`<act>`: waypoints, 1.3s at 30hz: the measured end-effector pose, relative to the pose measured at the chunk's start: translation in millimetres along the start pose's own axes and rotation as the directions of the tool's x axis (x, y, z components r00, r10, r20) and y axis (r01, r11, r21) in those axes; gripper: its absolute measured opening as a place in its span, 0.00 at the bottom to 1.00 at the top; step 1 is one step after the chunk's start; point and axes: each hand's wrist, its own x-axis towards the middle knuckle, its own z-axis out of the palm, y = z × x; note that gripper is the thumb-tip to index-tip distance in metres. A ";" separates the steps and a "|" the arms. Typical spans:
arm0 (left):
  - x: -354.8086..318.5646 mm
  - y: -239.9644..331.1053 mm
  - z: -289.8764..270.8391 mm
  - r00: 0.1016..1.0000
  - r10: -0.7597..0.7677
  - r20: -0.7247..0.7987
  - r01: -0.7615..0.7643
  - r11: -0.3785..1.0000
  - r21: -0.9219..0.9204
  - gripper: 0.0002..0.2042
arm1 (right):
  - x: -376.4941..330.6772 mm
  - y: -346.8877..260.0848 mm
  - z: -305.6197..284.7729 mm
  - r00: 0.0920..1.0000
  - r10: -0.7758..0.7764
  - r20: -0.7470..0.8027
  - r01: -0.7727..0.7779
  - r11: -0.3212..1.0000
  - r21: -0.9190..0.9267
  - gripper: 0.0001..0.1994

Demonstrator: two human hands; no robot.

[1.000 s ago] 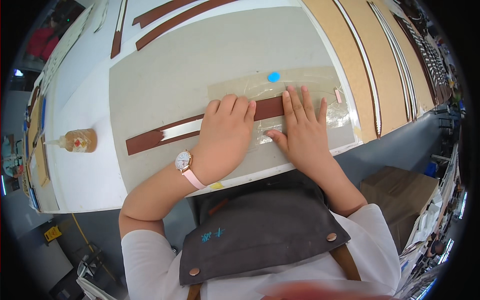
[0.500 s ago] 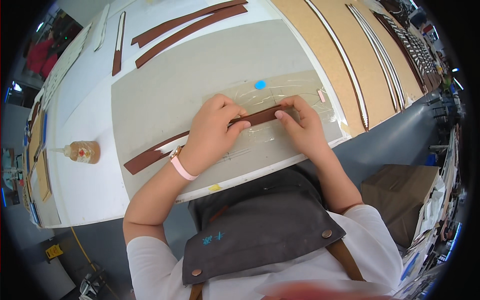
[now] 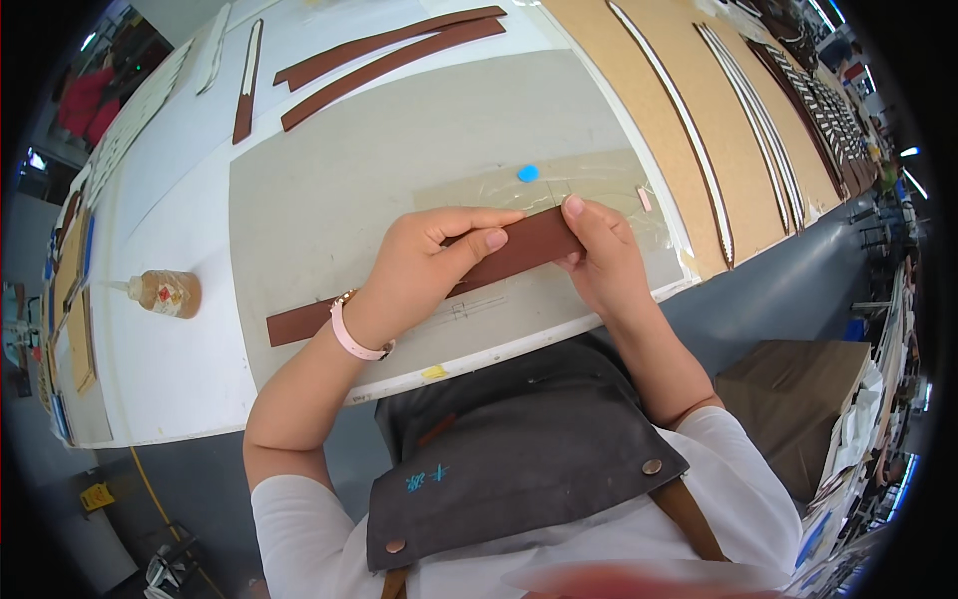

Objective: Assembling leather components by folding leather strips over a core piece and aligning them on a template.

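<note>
The white worktop (image 3: 200, 379) is biggest, w/ a gray mat (image 3: 319, 190) by its front edge. On the mat's R part is a clear sheet (image 3: 469, 190). A long brown strip (image 3: 534, 243) goes over the mat, abt. in line w/ the worktop's front edge: L end just inside the mat's L edge, R end over the sheet. The L hand (image 3: 429, 255) holds it R of the middle, thumb on top & fingertips at the far edge, a narrow grip. The R hand (image 3: 606, 255) is nearest the R end & pinches it, thumb on top, fingers under. Smallest, a blue dot (image 3: 528, 174) is past the strip, near the sheet's far edge.
</note>
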 end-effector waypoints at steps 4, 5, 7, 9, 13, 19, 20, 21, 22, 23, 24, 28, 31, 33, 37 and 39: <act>2.2 -5.3 -6.8 0.999 -0.005 -0.048 0.006 1.000 0.007 0.11 | 3.1 2.4 -10.7 0.963 -0.044 0.267 0.004 0.989 0.148 0.24; 2.9 -6.7 -7.9 0.998 0.006 -0.058 -0.005 1.000 0.017 0.10 | -0.6 2.2 -5.6 0.987 -0.033 0.155 0.031 0.999 0.017 0.24; 4.6 -8.5 -8.3 0.998 -0.002 -0.060 0.003 1.000 0.023 0.11 | -2.6 1.8 -4.8 0.998 -0.037 0.041 0.042 0.992 -0.116 0.25; 4.8 -8.2 -7.6 0.998 -0.010 -0.058 0.012 0.999 0.031 0.11 | -2.0 3.2 -12.4 0.986 -0.091 0.141 0.127 0.951 -0.281 0.25; -2.2 -8.1 5.2 0.930 0.366 0.011 -0.318 0.792 0.520 0.16 | 6.1 1.4 -26.1 0.994 0.009 0.106 -0.019 0.996 0.092 0.25; -1.4 -24.9 -0.4 0.933 0.360 0.028 -0.264 0.628 0.732 0.20 | -0.8 0.3 -30.6 0.984 -0.011 -0.177 -0.049 0.942 -0.332 0.23; -1.5 -23.7 -2.1 0.964 0.266 0.011 -0.187 0.646 0.740 0.22 | -3.1 4.2 -38.3 0.968 -0.123 -0.217 0.015 0.898 -0.441 0.20; -1.1 -24.6 -2.6 0.965 0.263 0.015 -0.188 0.644 0.741 0.22 | -4.8 8.3 -43.6 0.941 -0.237 -0.242 0.070 0.835 -0.546 0.17; -0.5 -26.3 -2.7 0.978 0.199 0.068 -0.172 0.570 0.803 0.23 | -7.3 12.3 -45.2 0.940 -0.235 -0.246 0.067 0.838 -0.542 0.17; 0.2 -27.7 -2.1 0.985 0.129 0.113 -0.163 0.489 0.857 0.24 | -11.0 16.3 -46.3 0.919 -0.343 -0.197 0.153 0.767 -0.623 0.10; 1.7 -29.0 -0.9 0.985 0.124 0.119 -0.165 0.486 0.858 0.24 | -14.1 20.6 -47.7 0.886 -0.443 -0.140 0.232 0.682 -0.693 0.05; 7.5 -26.2 8.0 0.979 0.160 0.127 -0.188 0.453 0.871 0.26 | -18.5 32.1 -49.6 0.822 -0.557 0.116 0.342 0.321 -0.883 0.11; 14.2 -38.7 8.1 0.980 0.175 0.090 -0.168 0.502 0.848 0.26 | -16.4 28.2 -45.8 0.790 -0.572 0.222 0.387 0.184 -0.903 0.14; 17.2 -42.9 8.0 0.971 0.223 0.088 -0.200 0.549 0.812 0.25 | -16.4 29.8 -45.7 0.806 -0.550 0.221 0.356 0.150 -0.922 0.13; 17.0 -39.0 8.6 0.970 0.218 0.108 -0.218 0.580 0.785 0.21 | -17.9 31.9 -45.5 0.818 -0.545 0.187 0.323 0.165 -0.932 0.12; 16.6 -39.8 6.2 0.966 0.222 0.131 -0.236 0.563 0.792 0.22 | -17.6 31.5 -46.2 0.804 -0.554 0.217 0.351 0.147 -0.925 0.14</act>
